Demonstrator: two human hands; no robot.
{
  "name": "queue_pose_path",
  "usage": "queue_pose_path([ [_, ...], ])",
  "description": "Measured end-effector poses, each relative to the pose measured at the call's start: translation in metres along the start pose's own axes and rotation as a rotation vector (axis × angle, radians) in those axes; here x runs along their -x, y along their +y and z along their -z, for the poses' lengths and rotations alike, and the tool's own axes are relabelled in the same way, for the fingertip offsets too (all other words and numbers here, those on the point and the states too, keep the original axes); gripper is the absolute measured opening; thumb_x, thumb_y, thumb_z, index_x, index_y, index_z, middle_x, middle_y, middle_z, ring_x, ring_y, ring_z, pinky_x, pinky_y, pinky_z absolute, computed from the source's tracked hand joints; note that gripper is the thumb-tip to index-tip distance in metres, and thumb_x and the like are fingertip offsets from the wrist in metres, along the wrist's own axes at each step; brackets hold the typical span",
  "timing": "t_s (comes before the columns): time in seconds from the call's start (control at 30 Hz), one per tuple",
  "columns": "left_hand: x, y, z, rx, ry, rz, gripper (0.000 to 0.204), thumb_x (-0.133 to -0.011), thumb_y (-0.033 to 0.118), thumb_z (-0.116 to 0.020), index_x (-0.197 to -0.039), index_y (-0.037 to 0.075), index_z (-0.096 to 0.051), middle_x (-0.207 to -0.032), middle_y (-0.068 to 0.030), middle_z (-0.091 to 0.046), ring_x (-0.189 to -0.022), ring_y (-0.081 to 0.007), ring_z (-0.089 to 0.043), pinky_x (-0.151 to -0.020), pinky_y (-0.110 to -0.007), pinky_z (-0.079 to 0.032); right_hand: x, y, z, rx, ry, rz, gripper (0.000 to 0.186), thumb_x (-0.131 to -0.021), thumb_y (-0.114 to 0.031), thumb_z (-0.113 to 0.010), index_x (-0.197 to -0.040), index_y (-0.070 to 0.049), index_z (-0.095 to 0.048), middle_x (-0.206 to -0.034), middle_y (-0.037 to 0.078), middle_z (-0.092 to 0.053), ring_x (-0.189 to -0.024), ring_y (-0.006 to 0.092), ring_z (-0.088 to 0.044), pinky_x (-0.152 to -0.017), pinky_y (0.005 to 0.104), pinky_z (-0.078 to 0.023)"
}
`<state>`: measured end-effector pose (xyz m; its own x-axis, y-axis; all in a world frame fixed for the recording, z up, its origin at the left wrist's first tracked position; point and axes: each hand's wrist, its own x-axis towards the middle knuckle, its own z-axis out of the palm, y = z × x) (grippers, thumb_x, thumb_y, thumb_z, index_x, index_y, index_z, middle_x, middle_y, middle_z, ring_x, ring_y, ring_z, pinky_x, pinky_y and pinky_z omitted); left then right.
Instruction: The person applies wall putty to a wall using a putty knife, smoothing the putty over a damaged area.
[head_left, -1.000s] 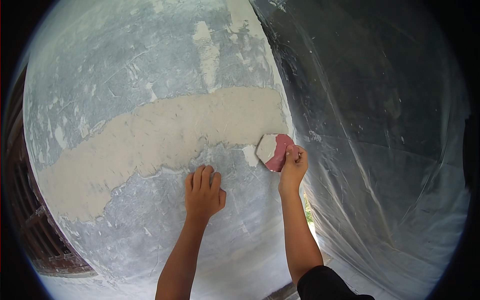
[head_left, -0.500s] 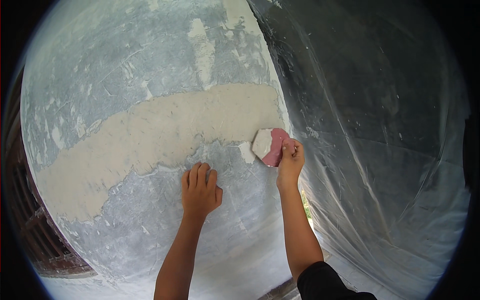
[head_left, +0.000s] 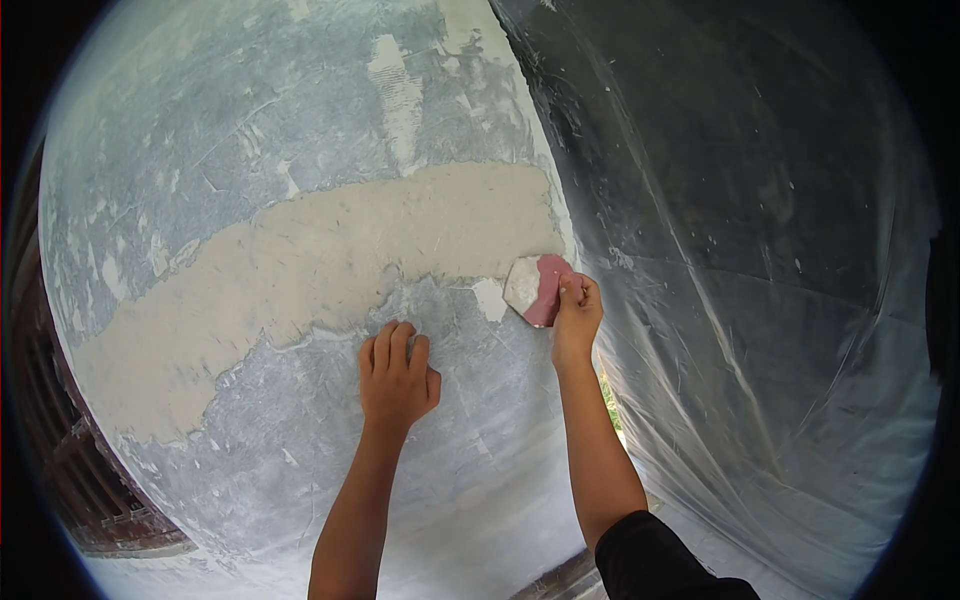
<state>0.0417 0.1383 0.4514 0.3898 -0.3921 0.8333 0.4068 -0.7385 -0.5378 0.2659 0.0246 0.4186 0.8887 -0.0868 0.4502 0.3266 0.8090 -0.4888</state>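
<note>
Near the wall's right edge, my right hand (head_left: 577, 320) pinches a flat pink putty spreader (head_left: 548, 288), thumb on its near face. Pale paste covers the spreader's left half. It is held by the lower edge of a broad beige putty band (head_left: 330, 240), beside a small white putty patch (head_left: 490, 299). My left hand (head_left: 398, 372) is lower and to the left, its back showing and its fingers bent toward the grey wall (head_left: 480, 390), slightly apart. Nothing shows in it, though its palm is hidden.
Clear plastic sheeting (head_left: 740, 300) hangs in folds along the right side of the wall. A brown barred frame (head_left: 85, 470) borders the left edge. Above the band, a ridged white streak (head_left: 397, 100) of putty runs down the grey surface.
My right hand and the spreader have shifted very slightly up and left in view, and the spreader has turned a little. My left hand keeps nearly the same place and bent pose.
</note>
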Motion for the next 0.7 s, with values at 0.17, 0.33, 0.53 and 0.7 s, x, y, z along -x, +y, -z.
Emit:
queue_pose_path([
  [0.17,0.002,-0.002,-0.001,0.003,-0.019,0.016,0.031,-0.069,0.011,-0.055,-0.099,0.005,-0.059,-0.115,-0.0138,-0.054,-0.116,-0.0323,-0.051,-0.096,-0.048,-0.036,0.014,-0.008,-0.001,-0.133,0.106,-0.021,0.015,-0.097,-0.013,-0.062,-0.107,-0.002,-0.058,-0.089,-0.002,-0.059,-0.076,0.0044,-0.049,-0.065,0.0201,-0.039],
  [0.33,-0.001,-0.002,0.001,-0.009,0.017,0.008,0.031,-0.068,0.011,-0.056,-0.098,0.005,-0.058,-0.115,-0.0136,-0.055,-0.116,-0.0322,-0.051,-0.095,-0.048,-0.037,0.015,-0.007,-0.003,0.005,0.006,-0.003,0.016,-0.098,-0.018,-0.062,-0.1,-0.003,-0.056,-0.081,-0.003,-0.053,-0.071,0.0039,-0.044,-0.064,0.0199,-0.037],
  [0.53,0.0,-0.001,-0.001,0.01,0.004,0.015,0.033,-0.067,0.011,-0.056,-0.099,0.004,-0.059,-0.114,-0.0138,-0.055,-0.115,-0.0319,-0.051,-0.095,-0.047,-0.037,0.049,0.015,0.052,0.058,0.177,-0.118,0.019,-0.101,-0.022,-0.056,-0.104,-0.004,-0.051,-0.085,0.0,-0.053,-0.072,0.0067,-0.045,-0.066,0.0224,-0.04],
  [0.7,0.0,-0.005,-0.002,0.011,0.019,0.009,0.032,-0.067,0.011,-0.057,-0.098,0.004,-0.059,-0.114,-0.0138,-0.055,-0.115,-0.0316,-0.051,-0.095,-0.047,-0.037,0.088,0.004,0.063,0.193,0.079,-0.166,0.02,-0.103,-0.023,-0.053,-0.107,-0.004,-0.049,-0.089,0.004,-0.057,-0.077,0.0089,-0.051,-0.07,0.025,-0.045],
])
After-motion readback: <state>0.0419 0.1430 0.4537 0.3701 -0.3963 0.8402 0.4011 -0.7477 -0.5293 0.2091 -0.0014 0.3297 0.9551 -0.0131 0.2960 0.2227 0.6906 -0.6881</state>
